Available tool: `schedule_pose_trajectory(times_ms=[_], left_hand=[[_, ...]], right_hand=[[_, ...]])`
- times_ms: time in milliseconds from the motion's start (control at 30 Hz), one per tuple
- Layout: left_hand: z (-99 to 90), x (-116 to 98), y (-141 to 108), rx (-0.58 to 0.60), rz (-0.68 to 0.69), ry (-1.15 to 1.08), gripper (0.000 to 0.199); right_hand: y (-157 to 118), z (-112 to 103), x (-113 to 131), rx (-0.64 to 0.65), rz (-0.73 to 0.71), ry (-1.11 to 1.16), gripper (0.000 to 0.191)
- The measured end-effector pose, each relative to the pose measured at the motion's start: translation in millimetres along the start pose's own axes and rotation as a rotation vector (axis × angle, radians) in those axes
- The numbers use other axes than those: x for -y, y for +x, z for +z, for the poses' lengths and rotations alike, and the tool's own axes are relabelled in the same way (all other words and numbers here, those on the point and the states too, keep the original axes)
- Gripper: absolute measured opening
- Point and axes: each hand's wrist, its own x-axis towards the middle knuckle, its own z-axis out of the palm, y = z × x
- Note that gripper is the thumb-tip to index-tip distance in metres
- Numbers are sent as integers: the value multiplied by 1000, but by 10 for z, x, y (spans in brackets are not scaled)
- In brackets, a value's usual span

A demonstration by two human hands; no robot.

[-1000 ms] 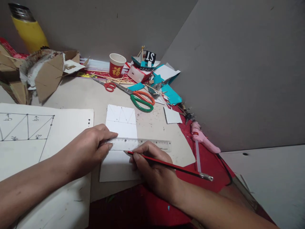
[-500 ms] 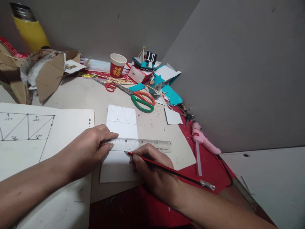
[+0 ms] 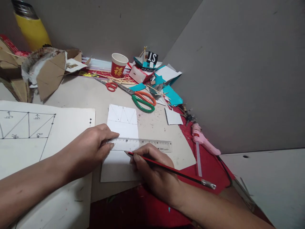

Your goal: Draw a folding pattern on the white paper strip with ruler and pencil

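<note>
A clear plastic ruler (image 3: 133,145) lies across a white card (image 3: 119,165), which has pencilled zigzag lines near its far end. My left hand (image 3: 97,143) grips the ruler's left end between thumb and fingers, pressing it on the card. Closed round a red and black pencil (image 3: 171,168) is my right hand (image 3: 154,171). The pencil's tip meets the card at the ruler's near edge, and its metal end points right. Left of the card, partly under my left forearm, spreads a large sheet (image 3: 71,127) with a drawn truss-like diagram.
Beyond the card lie orange-and-green-handled scissors (image 3: 143,102) and small red scissors (image 3: 111,86). A red paper cup (image 3: 119,65), thin sticks and blue scraps stand behind. Cardboard pieces (image 3: 52,76) and a yellow bottle (image 3: 33,31) are far left; a pink glue gun (image 3: 206,141) is right.
The view has shifted very slightly. Both hands, the ruler and the pencil keep nearly the same places on the card.
</note>
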Motion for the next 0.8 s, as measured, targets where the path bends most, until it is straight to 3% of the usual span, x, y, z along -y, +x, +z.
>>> schedule_pose_trajectory(times_ms=[800], left_hand=[[-8, -68, -5, -21, -36, -12, 27]], right_hand=[[-15, 12, -1, 6, 13, -18, 16]])
